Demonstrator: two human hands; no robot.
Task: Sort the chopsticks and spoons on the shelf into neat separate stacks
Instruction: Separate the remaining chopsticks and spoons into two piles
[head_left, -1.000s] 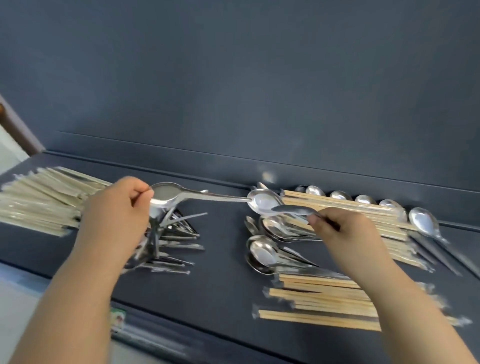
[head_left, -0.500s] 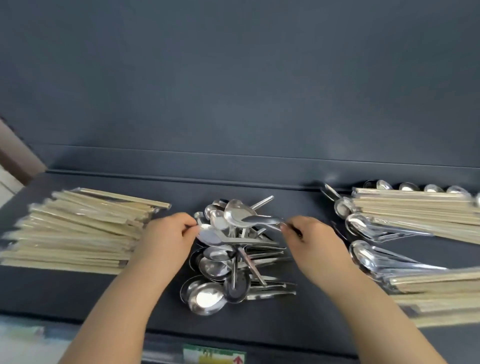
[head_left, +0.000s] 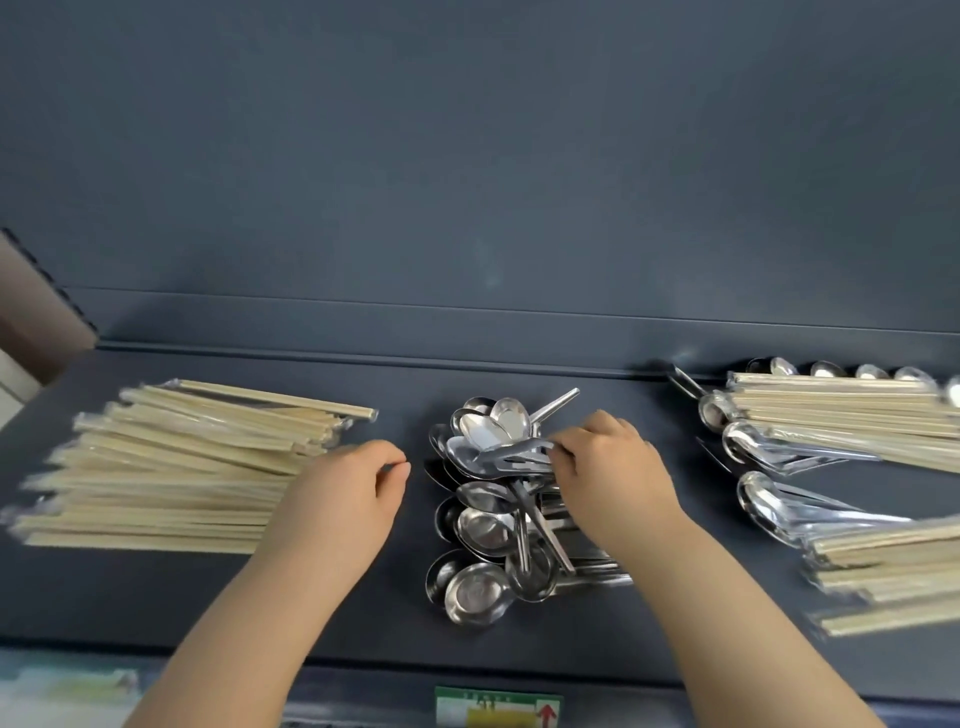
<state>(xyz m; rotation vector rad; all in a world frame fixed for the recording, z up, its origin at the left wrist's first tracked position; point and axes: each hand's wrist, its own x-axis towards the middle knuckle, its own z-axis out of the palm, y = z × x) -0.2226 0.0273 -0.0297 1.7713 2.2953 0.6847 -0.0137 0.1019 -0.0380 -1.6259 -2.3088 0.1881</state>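
A heap of steel spoons (head_left: 485, 530) lies in the middle of the dark shelf (head_left: 156, 592). My right hand (head_left: 615, 467) is over the heap's upper right and pinches the handle of the top spoon (head_left: 493, 457), which lies flat across the heap. Just left of the heap, my left hand (head_left: 353, 491) has loosely curled fingers and holds nothing. Wrapped chopsticks (head_left: 176, 467) are stacked at the left, partly behind my left wrist. At the right, more chopsticks (head_left: 841, 415) lie mixed over spoons (head_left: 753, 447).
Another mixed bunch of chopsticks (head_left: 883, 566) and a spoon (head_left: 769, 504) sits at the front right. The shelf's back wall (head_left: 467, 332) rises close behind everything. A green label (head_left: 498, 709) marks the front edge. Bare shelf shows between the heap and the right piles.
The view swung left, bringing the spoon heap to the centre. My left hand let go of its spoon and drew back left. My right hand lowered its spoon onto the heap.
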